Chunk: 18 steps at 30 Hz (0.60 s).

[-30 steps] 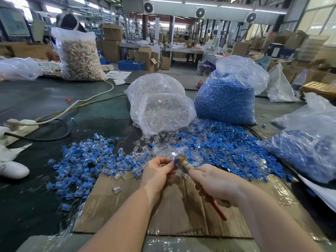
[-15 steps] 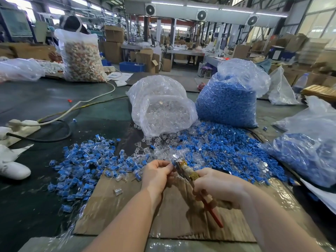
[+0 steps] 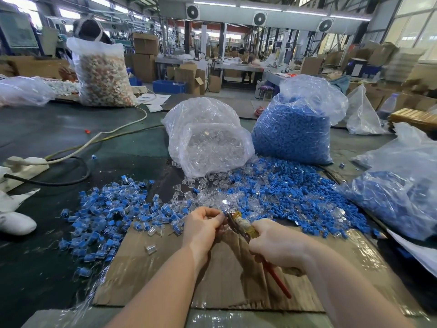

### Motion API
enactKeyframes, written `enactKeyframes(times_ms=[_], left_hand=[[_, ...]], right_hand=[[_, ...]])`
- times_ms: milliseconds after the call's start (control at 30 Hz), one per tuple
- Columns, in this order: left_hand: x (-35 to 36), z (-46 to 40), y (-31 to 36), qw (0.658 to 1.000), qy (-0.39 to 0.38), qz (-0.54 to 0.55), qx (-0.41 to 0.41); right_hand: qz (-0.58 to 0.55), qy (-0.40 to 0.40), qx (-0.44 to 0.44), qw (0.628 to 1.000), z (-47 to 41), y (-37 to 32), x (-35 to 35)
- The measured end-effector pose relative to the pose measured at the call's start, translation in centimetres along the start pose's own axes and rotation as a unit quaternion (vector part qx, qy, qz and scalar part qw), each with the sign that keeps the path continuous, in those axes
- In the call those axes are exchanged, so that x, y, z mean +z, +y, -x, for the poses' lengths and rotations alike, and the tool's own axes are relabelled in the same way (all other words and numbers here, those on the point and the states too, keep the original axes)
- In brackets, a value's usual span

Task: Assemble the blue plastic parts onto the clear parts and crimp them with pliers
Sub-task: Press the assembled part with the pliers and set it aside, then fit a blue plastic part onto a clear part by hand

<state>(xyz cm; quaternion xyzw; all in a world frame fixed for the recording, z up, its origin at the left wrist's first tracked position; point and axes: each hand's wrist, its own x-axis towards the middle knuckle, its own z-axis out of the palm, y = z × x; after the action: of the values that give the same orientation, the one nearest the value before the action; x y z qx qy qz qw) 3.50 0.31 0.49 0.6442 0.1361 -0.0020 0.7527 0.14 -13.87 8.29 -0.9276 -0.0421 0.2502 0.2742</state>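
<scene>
Your left hand [image 3: 201, 227] pinches a small clear plastic part [image 3: 224, 204] at its fingertips, w/ fingers curled in; whether a blue piece sits in it is too small to tell. The part is at the nose of the red-handled pliers [image 3: 246, 229], which your right hand [image 3: 275, 245] grips round the taped yellowish handles, one red handle sticking out below the palm toward you. Can't tell if the plier jaws are closed on the part.

Taking the flat brown cardboard sheet [image 3: 165, 268] under your hands as landmark: both hands hover over its far edge. One loose clear plastic part [image 3: 150, 249] lies alone on the cardboard, left of your left wrist. Just off the cardboard's far-left corner spreads a scatter of assembled blue-and-clear pieces [image 3: 106, 214] on the dark green table [image 3: 59, 129]. Beyond the far edge, straight ahead, is a heap of loose clear plastic parts [image 3: 203, 188], and to its right, beyond the cardboard's far-right side, a wide pile of loose blue plastic parts [image 3: 295, 192].

Further back from the cardboard: a clear plastic bag of clear parts [image 3: 208, 140] in the middle, a taller clear bag full of blue parts [image 3: 293, 131] right of it. Off the cardboard's right side, another crumpled bag of blue parts [image 3: 397, 197]. Far left of it, a white power strip w/ white cable [image 3: 26, 162].
</scene>
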Motion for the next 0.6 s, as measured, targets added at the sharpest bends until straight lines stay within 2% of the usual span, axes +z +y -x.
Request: enactKeyframes(times_ms=[200, 400, 467, 600], left_hand=[[0.0, 0.3, 0.1, 1.000, 0.004, -0.021, 0.004], [0.3, 0.6, 0.3, 1.000, 0.011, 0.012, 0.009], [0.5, 0.8, 0.2, 0.999, 0.020, -0.004, 0.025], [0.8, 1.2, 0.1, 0.998, 0.028, -0.025, 0.050]], right_hand=[[0.014, 0.015, -0.008, 1.000, -0.5, 0.2, 0.8], [-0.163, 0.011, -0.007, 0.987, 0.4, 1.0, 0.6], [-0.182, 0.041, -0.018, 0.982, 0.6, 1.5, 0.9], [-0.137, 0.134, -0.060, 0.980, 0.2, 2.0, 2.2]])
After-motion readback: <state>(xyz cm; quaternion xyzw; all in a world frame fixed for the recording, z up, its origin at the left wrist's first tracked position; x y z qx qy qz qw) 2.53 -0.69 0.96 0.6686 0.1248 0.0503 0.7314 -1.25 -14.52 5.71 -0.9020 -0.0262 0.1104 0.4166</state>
